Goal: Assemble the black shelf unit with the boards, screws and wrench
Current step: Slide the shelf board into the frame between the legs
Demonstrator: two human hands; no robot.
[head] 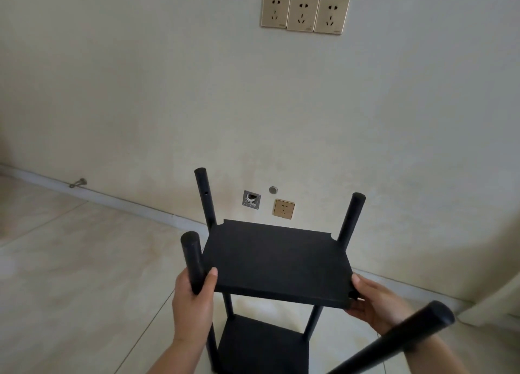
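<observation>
My left hand [194, 297] grips the near-left post [192, 261] — right hand [374, 306] pinches, I think, the upper board's [278, 261] near-right corner.

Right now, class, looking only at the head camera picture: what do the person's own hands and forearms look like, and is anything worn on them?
Both are bare. The left hand and right hand show no gloves, rings or markings, and neither wrist carries a watch or band. Both forearms are uncovered to the bottom edge of the picture, with no sleeve in view. The fingernails that show are short and unpainted.
</observation>
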